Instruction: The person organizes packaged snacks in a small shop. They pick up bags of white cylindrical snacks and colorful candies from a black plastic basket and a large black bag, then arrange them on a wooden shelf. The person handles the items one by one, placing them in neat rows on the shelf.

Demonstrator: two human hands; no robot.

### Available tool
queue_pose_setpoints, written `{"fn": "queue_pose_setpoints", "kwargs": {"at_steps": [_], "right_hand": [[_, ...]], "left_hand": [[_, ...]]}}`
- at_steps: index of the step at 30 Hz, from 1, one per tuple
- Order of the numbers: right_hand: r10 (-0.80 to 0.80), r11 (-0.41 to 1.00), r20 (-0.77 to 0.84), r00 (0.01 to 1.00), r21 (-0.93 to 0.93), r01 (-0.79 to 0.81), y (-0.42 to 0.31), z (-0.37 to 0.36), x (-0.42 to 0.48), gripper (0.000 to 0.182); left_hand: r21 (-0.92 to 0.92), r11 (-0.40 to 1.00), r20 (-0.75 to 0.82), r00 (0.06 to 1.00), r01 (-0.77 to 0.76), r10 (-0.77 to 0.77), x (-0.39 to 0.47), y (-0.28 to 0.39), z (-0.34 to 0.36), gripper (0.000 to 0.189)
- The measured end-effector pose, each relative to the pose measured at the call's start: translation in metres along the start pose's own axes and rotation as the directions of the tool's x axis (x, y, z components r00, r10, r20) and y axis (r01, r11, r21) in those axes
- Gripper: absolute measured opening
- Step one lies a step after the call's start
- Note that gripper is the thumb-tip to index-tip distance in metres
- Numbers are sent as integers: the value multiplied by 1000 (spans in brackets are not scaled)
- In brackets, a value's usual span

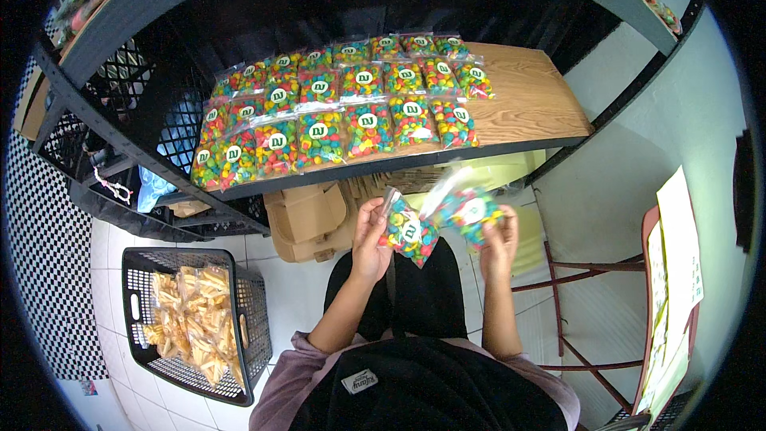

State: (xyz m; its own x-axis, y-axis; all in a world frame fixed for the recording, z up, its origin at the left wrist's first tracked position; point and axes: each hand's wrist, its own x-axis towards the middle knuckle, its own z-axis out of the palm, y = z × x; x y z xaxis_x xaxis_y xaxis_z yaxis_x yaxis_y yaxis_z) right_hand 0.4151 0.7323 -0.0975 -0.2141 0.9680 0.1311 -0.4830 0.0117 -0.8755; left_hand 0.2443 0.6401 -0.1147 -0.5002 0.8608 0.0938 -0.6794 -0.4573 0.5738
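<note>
My left hand (370,243) grips a clear zip bag of colourful candy pieces (410,244) by its left side, its round label facing up. Another such bag (458,206), blurred by motion, is held at its lower right corner by my right hand (499,240). Both bags are in front of my lap, just below the shelf edge, and appear to overlap or touch at their inner sides. Beyond them, rows of similar labelled candy bags (318,131) lie on a wood-grain shelf board (526,93), covering its left and middle parts.
A black plastic basket (238,275) with bags of pale yellow snacks (197,317) stands on the tiled floor at left. Folded cardboard boxes (311,215) sit under the shelf. A dark red metal frame (559,311) and papers (679,251) are at right. A dark shelf upright (149,155) rises at left.
</note>
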Motion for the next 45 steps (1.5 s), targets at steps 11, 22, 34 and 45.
{"fn": "queue_pose_setpoints", "kwargs": {"at_steps": [11, 22, 34, 45], "right_hand": [[-487, 750, -85, 869, -551, 366, -8, -11, 164, 38], [-517, 272, 80, 852, -929, 252, 8, 8, 164, 44], [-129, 701, 428, 895, -598, 388, -36, 47, 61, 16], [215, 930, 489, 845, -367, -25, -15, 53, 30, 7]], "left_hand": [[-3, 994, 17, 994, 106, -106, -16, -3, -4, 24], [23, 997, -33, 996, 78, -77, -18, -3, -14, 24], [147, 984, 170, 978, 100, -125, 15, 21, 21, 35], [216, 973, 159, 981, 76, -111, 13, 15, 16, 47]]}}
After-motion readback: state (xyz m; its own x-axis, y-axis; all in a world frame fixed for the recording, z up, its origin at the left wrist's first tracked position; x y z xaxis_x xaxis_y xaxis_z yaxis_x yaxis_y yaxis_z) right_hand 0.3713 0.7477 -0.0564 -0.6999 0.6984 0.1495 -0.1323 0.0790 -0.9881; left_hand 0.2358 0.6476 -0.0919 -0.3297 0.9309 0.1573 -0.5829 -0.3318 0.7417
